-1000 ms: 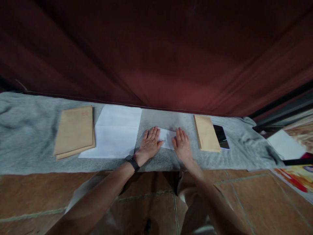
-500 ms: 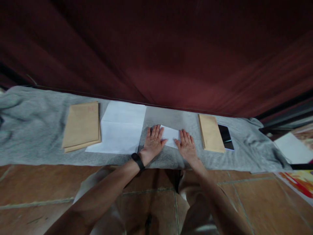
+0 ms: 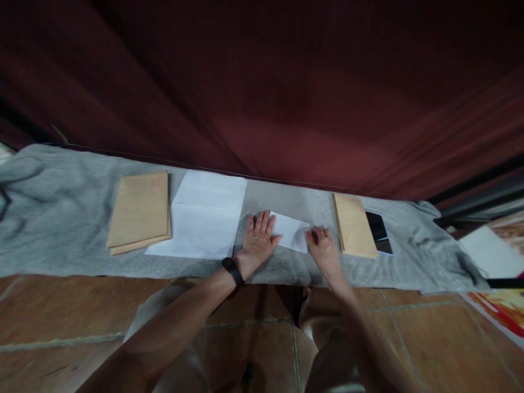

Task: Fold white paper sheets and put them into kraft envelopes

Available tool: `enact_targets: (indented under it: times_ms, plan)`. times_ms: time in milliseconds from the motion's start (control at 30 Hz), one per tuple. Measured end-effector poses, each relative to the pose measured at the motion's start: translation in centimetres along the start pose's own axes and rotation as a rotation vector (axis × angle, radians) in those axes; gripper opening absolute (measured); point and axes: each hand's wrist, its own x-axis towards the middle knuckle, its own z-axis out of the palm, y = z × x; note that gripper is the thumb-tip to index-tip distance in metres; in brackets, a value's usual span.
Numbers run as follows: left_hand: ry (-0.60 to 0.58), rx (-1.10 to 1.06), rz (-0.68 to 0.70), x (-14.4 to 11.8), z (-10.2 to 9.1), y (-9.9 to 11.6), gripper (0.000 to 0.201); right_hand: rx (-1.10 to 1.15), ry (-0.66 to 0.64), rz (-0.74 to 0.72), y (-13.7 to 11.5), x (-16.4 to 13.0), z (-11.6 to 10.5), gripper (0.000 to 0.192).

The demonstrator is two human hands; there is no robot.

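Note:
A folded white sheet of paper (image 3: 290, 231) lies on the grey cloth in front of me. My left hand (image 3: 257, 240) is flat on its left end, fingers stretched and apart, with a black band on the wrist. At the paper's right edge, my right hand (image 3: 323, 248) has its fingers curled in and thumb against the edge, in what looks like a pinch. The curled fingers hide the exact contact. Left of my left hand rests a larger unfolded white sheet (image 3: 204, 229) with a crease across it.
Brown envelopes (image 3: 139, 210) are stacked at the left, beside the large sheet. More brown envelopes (image 3: 355, 225) lie at the right, next to a dark phone (image 3: 379, 232). Grey cloth (image 3: 65, 218) covers the narrow surface; a dark red curtain (image 3: 286, 109) hangs behind it.
My right hand has gone from lying flat on the folded paper to curled fingers at its right edge, slightly further right. More of the paper shows. My left hand stays flat.

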Motion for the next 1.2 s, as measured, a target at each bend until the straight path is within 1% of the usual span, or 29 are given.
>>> enact_targets:
  times_ms: [133,300,367,467,533,600,667,767,867,933,1000,1067,1200]
  plan:
    - [-0.010,0.009,-0.003,0.0,0.3,-0.2,0.068,0.117,-0.102,0.112,-0.6,0.4,-0.2,0.032]
    - [-0.036,0.011,-0.017,0.1,0.4,-0.3,0.069,0.249,-0.246,0.196,-0.6,1.5,-0.5,0.031]
    - [-0.044,0.011,-0.025,0.1,0.4,-0.3,0.069,0.332,-0.267,0.224,-0.4,1.8,-0.5,0.031]
    - [-0.042,0.007,-0.028,0.1,0.4,-0.3,0.068,0.562,-0.229,0.306,-0.3,1.9,0.0,0.033]
    - [-0.030,0.004,-0.023,0.1,0.5,-0.4,0.068,0.774,-0.222,0.385,-0.5,1.8,0.2,0.041]
    - [-0.011,0.002,-0.018,0.0,0.6,-0.4,0.067,0.951,-0.266,0.438,-0.8,1.6,0.4,0.050]
    - [0.007,0.000,-0.018,0.0,0.8,-0.5,0.067,1.041,-0.341,0.431,-1.1,1.6,0.6,0.053]
    - [0.025,-0.008,-0.020,-0.1,0.9,-0.5,0.068,1.055,-0.397,0.350,-1.3,1.8,1.1,0.047]
    - [0.034,-0.024,-0.009,-0.2,0.8,-0.7,0.069,1.014,-0.341,0.277,-1.0,2.4,1.9,0.037]
    - [0.037,-0.033,-0.004,-0.3,0.7,-0.9,0.070,1.001,-0.313,0.261,-0.6,2.7,2.4,0.031]
    - [0.034,-0.040,-0.001,-0.5,0.6,-1.1,0.069,0.989,-0.330,0.267,-0.1,2.9,2.7,0.032]
    - [0.030,-0.045,0.002,-0.6,0.5,-1.3,0.067,0.973,-0.352,0.285,0.3,2.9,2.8,0.037]
    - [0.041,-0.047,-0.011,-0.6,0.5,-1.8,0.062,0.949,-0.366,0.292,0.6,2.9,2.5,0.041]
